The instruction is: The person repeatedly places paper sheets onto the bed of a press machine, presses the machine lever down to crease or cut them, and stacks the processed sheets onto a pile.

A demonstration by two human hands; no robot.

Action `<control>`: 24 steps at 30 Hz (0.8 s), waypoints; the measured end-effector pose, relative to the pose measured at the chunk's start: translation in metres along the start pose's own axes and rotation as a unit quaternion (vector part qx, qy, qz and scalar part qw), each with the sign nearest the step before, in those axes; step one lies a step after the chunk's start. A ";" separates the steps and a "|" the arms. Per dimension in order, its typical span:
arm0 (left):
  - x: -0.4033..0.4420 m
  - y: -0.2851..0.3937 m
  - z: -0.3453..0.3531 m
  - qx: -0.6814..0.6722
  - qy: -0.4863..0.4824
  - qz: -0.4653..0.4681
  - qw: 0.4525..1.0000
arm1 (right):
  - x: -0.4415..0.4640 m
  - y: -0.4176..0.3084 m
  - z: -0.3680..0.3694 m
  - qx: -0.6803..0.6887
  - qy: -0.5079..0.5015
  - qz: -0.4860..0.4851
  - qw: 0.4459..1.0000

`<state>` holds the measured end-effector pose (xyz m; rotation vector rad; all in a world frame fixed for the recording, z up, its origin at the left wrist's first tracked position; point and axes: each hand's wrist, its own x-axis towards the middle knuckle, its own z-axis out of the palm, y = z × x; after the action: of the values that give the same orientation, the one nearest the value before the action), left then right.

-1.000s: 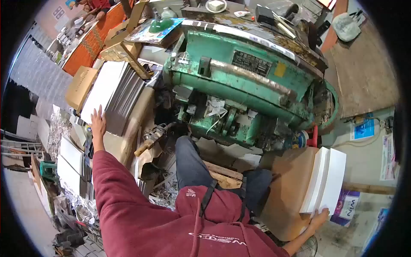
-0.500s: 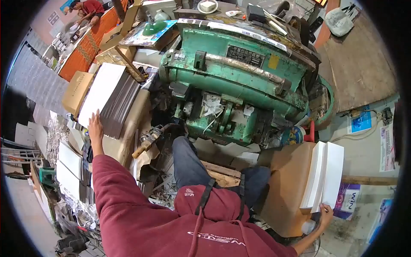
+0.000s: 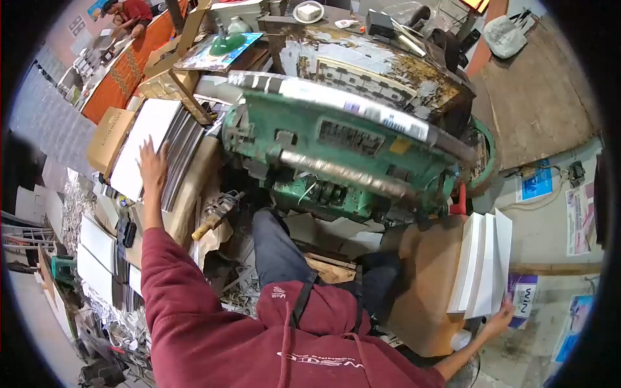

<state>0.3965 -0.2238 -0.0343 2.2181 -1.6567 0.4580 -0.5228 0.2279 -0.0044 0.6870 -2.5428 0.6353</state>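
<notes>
My left hand lies with fingers spread over the top sheet of a tall stack of white sheets at the left. At the right, my right hand pinches the lower corner of a white sheet, which stands slightly apart from the white sheets beside it. Those rest on a brown board. Ahead of me is a green press, its platen tilted towards me and blurred by motion. Behind the platen, the press's worn bed and a pale rectangular frame show.
A cardboard box stands beside the left stack. A wooden-handled metal tool lies near my knee. A red handle sticks up beside the board. Paper scraps cover the floor at left. Another person sits at the far upper left.
The press's platen has swung down towards me, exposing the bed behind it. My left hand has moved further onto the stack. At right, the sheet in my right hand has come away from its neighbours.
</notes>
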 end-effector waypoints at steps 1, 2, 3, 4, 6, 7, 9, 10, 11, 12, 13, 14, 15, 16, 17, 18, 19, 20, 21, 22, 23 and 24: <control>0.015 0.030 -0.005 -0.064 0.032 0.083 0.994 | 0.015 -0.003 -0.001 0.046 0.011 -0.007 0.999; 0.024 0.076 -0.024 -0.159 0.066 0.163 0.971 | 0.032 -0.012 -0.004 0.093 0.024 -0.017 0.995; 0.025 0.129 -0.053 -0.243 0.040 0.204 0.947 | 0.041 -0.046 -0.013 0.092 0.017 -0.005 0.996; 0.035 0.160 -0.045 -0.279 0.022 0.253 0.926 | 0.043 -0.091 -0.023 0.093 0.011 0.006 0.996; 0.030 0.224 -0.028 -0.241 -0.052 0.310 0.918 | 0.055 -0.134 -0.013 0.207 0.006 -0.067 0.976; 0.022 0.253 -0.019 -0.260 -0.120 0.365 0.886 | 0.058 -0.152 -0.004 0.221 -0.013 -0.098 0.970; -0.015 0.302 0.009 -0.189 -0.271 0.370 0.869 | 0.050 -0.204 0.011 0.286 -0.097 -0.120 0.946; -0.041 0.320 0.006 -0.161 -0.328 0.383 0.849 | 0.039 -0.226 0.024 0.325 -0.133 -0.120 0.929; -0.065 0.328 0.005 -0.133 -0.384 0.396 0.824 | 0.027 -0.247 0.037 0.403 -0.177 -0.097 0.893; -0.084 0.322 -0.008 -0.139 -0.372 0.400 0.826 | 0.015 -0.263 0.048 0.469 -0.239 -0.091 0.845; -0.099 0.312 -0.024 -0.139 -0.363 0.408 0.826 | 0.006 -0.273 0.064 0.462 -0.289 -0.112 0.831; -0.116 0.299 -0.033 -0.128 -0.345 0.428 0.825 | -0.009 -0.287 0.082 0.469 -0.314 -0.118 0.817; -0.132 0.284 -0.042 -0.118 -0.328 0.446 0.824 | -0.027 -0.303 0.097 0.490 -0.374 -0.089 0.782; -0.143 0.272 -0.055 -0.120 -0.330 0.459 0.816 | -0.035 -0.323 0.103 0.430 -0.414 -0.122 0.793; -0.150 0.261 -0.068 -0.121 -0.330 0.472 0.808 | -0.046 -0.330 0.132 0.455 -0.444 -0.130 0.761; -0.156 0.251 -0.076 -0.152 -0.313 0.481 0.805 | -0.055 -0.339 0.157 0.456 -0.471 -0.135 0.743; -0.157 0.245 -0.089 -0.176 -0.293 0.488 0.803 | -0.062 -0.355 0.167 0.422 -0.484 -0.144 0.753; -0.161 0.238 -0.103 -0.163 -0.297 0.499 0.798 | -0.068 -0.363 0.187 0.449 -0.522 -0.133 0.713; -0.165 0.233 -0.112 -0.154 -0.297 0.507 0.794 | -0.067 -0.373 0.205 0.473 -0.557 -0.127 0.671; -0.173 0.223 -0.109 -0.184 -0.224 0.528 0.798 | -0.062 -0.388 0.202 0.474 -0.557 -0.132 0.669; -0.172 0.221 -0.103 -0.182 -0.222 0.527 0.800 | -0.060 -0.400 0.198 0.446 -0.562 -0.128 0.685; -0.168 0.219 -0.098 -0.145 -0.192 0.507 0.828 | -0.057 -0.410 0.193 0.416 -0.568 -0.122 0.700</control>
<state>0.1346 -0.0948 -0.0057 1.0810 -2.8254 -0.0489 -0.3050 -0.1698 -0.0595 2.2911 -2.8936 1.7024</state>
